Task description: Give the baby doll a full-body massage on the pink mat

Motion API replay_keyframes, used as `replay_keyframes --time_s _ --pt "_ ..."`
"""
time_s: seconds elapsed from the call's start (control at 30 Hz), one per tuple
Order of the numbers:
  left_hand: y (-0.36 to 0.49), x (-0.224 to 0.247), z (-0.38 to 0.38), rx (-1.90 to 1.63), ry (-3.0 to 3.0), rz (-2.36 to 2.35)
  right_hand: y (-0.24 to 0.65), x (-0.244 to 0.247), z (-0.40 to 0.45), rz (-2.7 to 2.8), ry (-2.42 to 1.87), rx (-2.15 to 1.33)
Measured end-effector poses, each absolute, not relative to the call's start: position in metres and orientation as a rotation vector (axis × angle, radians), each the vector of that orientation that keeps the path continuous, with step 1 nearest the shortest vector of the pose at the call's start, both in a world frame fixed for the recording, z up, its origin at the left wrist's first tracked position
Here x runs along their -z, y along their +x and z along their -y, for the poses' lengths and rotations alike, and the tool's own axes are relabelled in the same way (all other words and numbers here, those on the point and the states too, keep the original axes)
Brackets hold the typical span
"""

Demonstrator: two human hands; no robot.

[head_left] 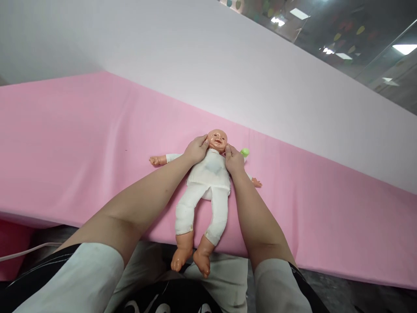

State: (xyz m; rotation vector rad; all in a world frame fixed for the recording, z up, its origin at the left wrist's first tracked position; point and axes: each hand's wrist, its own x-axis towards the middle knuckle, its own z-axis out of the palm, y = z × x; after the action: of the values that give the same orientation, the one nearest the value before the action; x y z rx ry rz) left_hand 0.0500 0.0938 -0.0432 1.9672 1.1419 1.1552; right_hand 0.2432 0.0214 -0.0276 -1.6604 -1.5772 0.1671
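A baby doll (210,171) with a hard plastic head, hands and feet and a white cloth body lies face up on a pink padded surface. Its legs point toward me and the feet hang past the near edge. My left hand (196,149) is closed against one side of its head and neck, with the thumb by the cheek. On the other side my right hand (233,158) grips in the same way at the jaw and shoulder. The doll's arms stretch out sideways, partly covered by my hands. Just beyond my right hand sits a small light green round object (245,152).
The pink padded surface (325,208) runs the width of the view. A white wall (182,56) rises behind it, with a glass panel (342,39) reflecting lights above. A pale cable (29,250) hangs at the lower left.
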Motion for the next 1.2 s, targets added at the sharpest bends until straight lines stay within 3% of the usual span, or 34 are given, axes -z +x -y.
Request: replay_keyframes --time_s 0.33,0.43,0.6,0.8,1.2 --pt "0.052 0.026 -0.067 -1.471 2.066 -1.186 0.279 0.025 0.030 1.692 -1.636 0.308" --pt "0.057 0.011 -0.044 -1.548 2.096 -1.054 0.293 0.027 0.026 1.673 -1.705 0.298" --pt "0.088 -0.009 -0.015 -1.327 1.834 -0.835 0.298 0.034 0.013 1.732 -1.774 0.130" --pt "0.146 -0.020 -0.023 -0.812 1.236 -0.862 0.298 0.029 0.011 1.695 -1.817 0.044" --pt "0.172 -0.023 -0.037 -0.862 0.797 -0.837 0.281 0.020 0.014 1.710 -1.903 0.068"
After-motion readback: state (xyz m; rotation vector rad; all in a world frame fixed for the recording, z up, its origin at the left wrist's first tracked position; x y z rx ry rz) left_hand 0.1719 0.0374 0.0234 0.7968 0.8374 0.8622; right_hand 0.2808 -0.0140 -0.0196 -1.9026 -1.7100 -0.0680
